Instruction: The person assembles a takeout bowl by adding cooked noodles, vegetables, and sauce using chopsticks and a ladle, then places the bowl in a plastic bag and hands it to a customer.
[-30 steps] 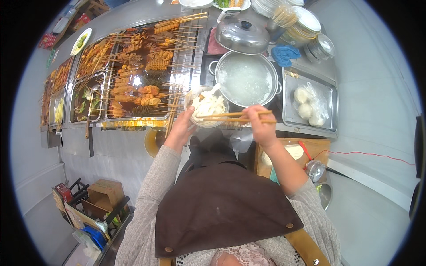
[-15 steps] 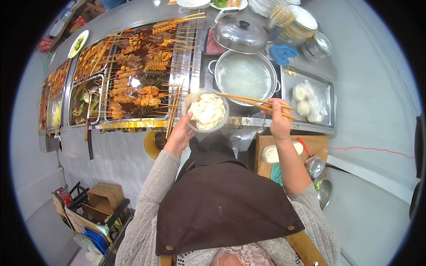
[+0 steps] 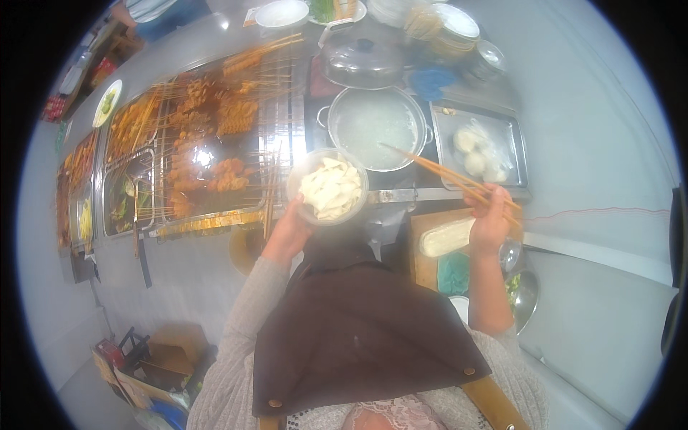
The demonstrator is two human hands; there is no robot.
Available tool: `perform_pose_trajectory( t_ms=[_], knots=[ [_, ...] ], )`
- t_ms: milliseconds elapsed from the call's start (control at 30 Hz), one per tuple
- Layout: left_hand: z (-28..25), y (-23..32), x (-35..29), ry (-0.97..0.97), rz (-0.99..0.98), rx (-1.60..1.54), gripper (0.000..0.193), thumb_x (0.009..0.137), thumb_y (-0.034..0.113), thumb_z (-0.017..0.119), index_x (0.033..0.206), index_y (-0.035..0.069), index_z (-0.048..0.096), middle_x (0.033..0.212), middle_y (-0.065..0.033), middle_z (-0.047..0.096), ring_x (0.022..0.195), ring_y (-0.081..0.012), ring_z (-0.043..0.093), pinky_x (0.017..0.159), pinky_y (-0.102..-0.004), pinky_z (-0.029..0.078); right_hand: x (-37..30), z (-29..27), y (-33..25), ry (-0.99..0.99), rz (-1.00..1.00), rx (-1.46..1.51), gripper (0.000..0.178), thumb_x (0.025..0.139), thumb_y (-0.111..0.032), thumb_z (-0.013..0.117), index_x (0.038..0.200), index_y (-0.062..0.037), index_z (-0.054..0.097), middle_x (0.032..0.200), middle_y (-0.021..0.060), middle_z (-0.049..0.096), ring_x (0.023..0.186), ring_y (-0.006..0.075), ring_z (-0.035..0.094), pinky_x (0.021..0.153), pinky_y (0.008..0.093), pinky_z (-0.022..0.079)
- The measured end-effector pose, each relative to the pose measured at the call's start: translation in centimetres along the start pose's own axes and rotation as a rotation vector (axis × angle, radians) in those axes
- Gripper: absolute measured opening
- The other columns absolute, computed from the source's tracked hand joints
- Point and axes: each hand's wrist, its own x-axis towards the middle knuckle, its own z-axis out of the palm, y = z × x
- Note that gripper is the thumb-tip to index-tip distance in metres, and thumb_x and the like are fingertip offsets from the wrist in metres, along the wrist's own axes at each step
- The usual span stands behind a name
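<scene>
My left hand (image 3: pixel 288 231) is closed on the side of a clear round plastic bowl (image 3: pixel 342 217), which is filled with pale, flat, sliced pieces (image 3: pixel 331 186) that look like cut dough or noodles. My right hand (image 3: pixel 490 221) grips a pair of long wooden chopsticks (image 3: pixel 450 175). Their tips point left, over the near right part of a two-handled metal pot (image 3: pixel 334 137) of cloudy whitish liquid. Nothing shows between the tips. Between me and the pot, the bowl sits close to its near left rim. Haze softens the whole picture.
Trays of skewers in dark broth (image 3: pixel 215 154) fill the counter's left side, sticks jutting out. Behind the pot lies a metal lid (image 3: pixel 362 63). A steel tray (image 3: pixel 517 136) with bagged white balls stands right. Below it, a wooden board (image 3: pixel 424 269) carries a long white dough piece (image 3: pixel 446 238).
My right hand has moved right and nearer me, drawing the chopsticks away from the bowl's rim to over the pot's right side. The view has shifted and turned hazy.
</scene>
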Motion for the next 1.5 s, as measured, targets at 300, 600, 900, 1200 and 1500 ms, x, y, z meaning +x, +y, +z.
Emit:
perform_pose_trajectory(
  t_ms=[300, 600, 900, 1200, 1500],
  knots=[
    [-1.1, 1.3, -2.9, -0.136, 0.090, -0.159, 0.055, 0.109, 0.034, 0.043, 0.153, 0.003, 0.034, 0.155, -0.0117, 0.043, 0.140, -0.0262, 0.044, 0.116, -0.0415, 0.037, -2.8, -4.2, 7.1, 0.336, 0.410, 0.580, 0.023, 0.104, -0.028, 0.056, 0.098, -0.0054, 0.060, 0.085, 0.0109, 0.065, 0.081, 0.0228, 0.068, 0.074, 0.0309, 0.060],
    [-6.7, 2.7, -12.6, -0.105, 0.266, -0.209, 0.062, 0.104, 0.043, 0.050, 0.153, 0.007, 0.037, 0.155, -0.0112, 0.045, 0.141, -0.0271, 0.044, 0.117, -0.0467, 0.035, -12.2, -1.7, 16.8, 0.333, 0.831, 0.621, 0.024, 0.101, -0.029, 0.052, 0.092, -0.0071, 0.056, 0.087, 0.0110, 0.063, 0.089, 0.0273, 0.063, 0.076, 0.0361, 0.054],
    [-8.3, -3.0, -23.4, 0.312, 0.479, -0.200, 0.068, 0.101, 0.049, 0.053, 0.154, 0.010, 0.035, 0.154, -0.0118, 0.044, 0.138, -0.0295, 0.047, 0.110, -0.0467, 0.045, -12.6, 5.5, 23.9, 0.162, 0.956, 0.595, 0.045, 0.103, -0.018, 0.039, 0.139, 0.0077, 0.040, 0.139, 0.0287, 0.050, 0.125, 0.0399, 0.055, 0.104, 0.0492, 0.050],
    [-7.8, -11.9, -30.8, 0.475, 0.498, -0.324, 0.066, 0.101, 0.048, 0.054, 0.152, 0.009, 0.038, 0.152, -0.0100, 0.047, 0.135, -0.0264, 0.050, 0.106, -0.0437, 0.047, -9.8, 7.2, 28.9, 0.253, 0.966, 0.605, 0.044, 0.102, -0.016, 0.040, 0.142, 0.0040, 0.038, 0.140, 0.0263, 0.050, 0.116, 0.0382, 0.060, 0.096, 0.0464, 0.055],
    [-11.1, -15.5, -36.2, 0.461, 0.560, -0.433, 0.066, 0.101, 0.052, 0.051, 0.151, 0.011, 0.040, 0.152, -0.0082, 0.048, 0.137, -0.0268, 0.048, 0.110, -0.0480, 0.041, -8.1, 5.6, 34.0, 0.182, 0.911, 0.548, 0.031, 0.101, -0.017, 0.044, 0.121, 0.0057, 0.050, 0.120, 0.0229, 0.062, 0.107, 0.0348, 0.063, 0.093, 0.0453, 0.055]
  ],
)
